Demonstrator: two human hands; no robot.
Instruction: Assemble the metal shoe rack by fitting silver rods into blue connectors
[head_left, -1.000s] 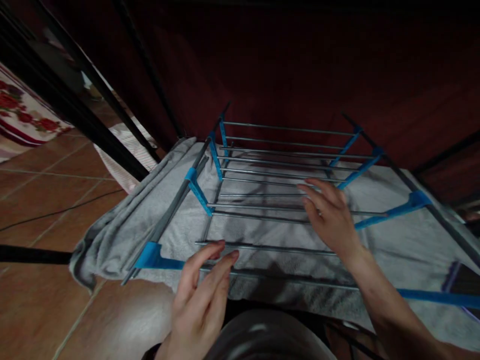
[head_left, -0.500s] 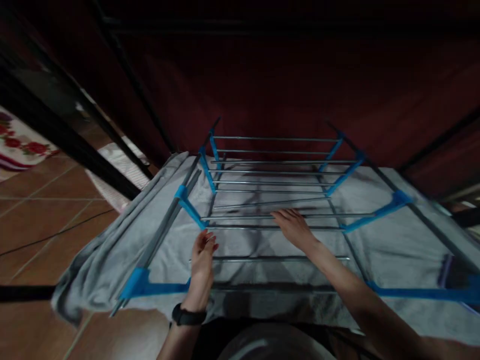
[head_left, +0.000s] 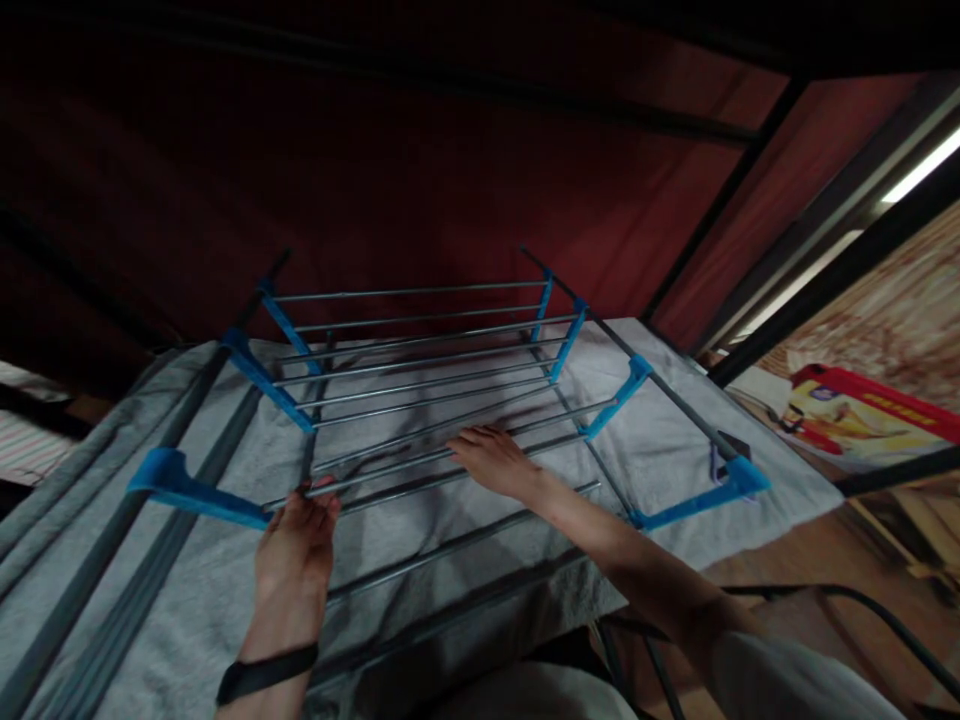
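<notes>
A rack frame of grey metal tubes (head_left: 420, 376) and blue plastic brackets (head_left: 199, 490) stands on a grey blanket (head_left: 675, 420). My left hand (head_left: 296, 545) is closed around the left end of a metal rod (head_left: 390, 478), close to the near left blue bracket; a dark band circles that wrist. Farther right along the same rod, my right hand (head_left: 491, 460) curls over it from above, its fingertips partly hidden. Another rod lies slanted just beyond my hands, and more rods span the brackets toward the back.
Dark bed posts and a dark red curtain (head_left: 420, 190) rise behind the rack. Several loose grey tubes (head_left: 142, 590) lie along the left side. At right are a red and yellow package (head_left: 862, 415), a small dark item (head_left: 731, 450) and a metal-framed chair (head_left: 817, 620).
My view has swung to the right, showing the package and chair. My left hand has closed on the rod's left end; my right hand stays on the rod.
</notes>
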